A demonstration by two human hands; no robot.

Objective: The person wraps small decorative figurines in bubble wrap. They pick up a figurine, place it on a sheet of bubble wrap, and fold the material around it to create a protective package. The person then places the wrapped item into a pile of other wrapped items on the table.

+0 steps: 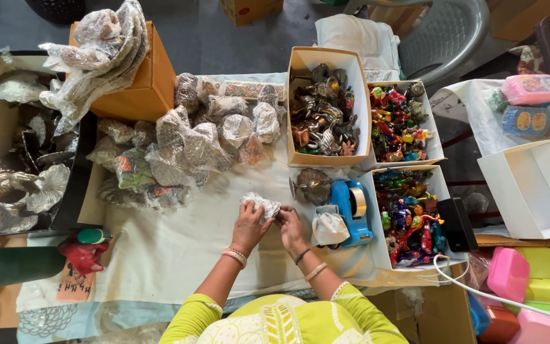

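Midway over the white-covered surface [160, 255], a wrapped bundle [261, 205] sits pinched between both hands, its long axis running left hand [249, 224] to right hand [289, 224]. Fingers of both press its ends; a blue tape dispenser [353, 210] lies just right.

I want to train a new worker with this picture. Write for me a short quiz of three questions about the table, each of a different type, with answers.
1. True or false: both hands hold one small plastic-wrapped item.
2. What stands just right of the right hand? A) blue tape dispenser B) red kettle C) green bucket
3. Fill in: the pile of wrapped items lies in front of an orange ____.

Key
1. True: the left hand and right hand grip the wrapped item.
2. A, the tape dispenser.
3. Box: the pile lies by the orange box.
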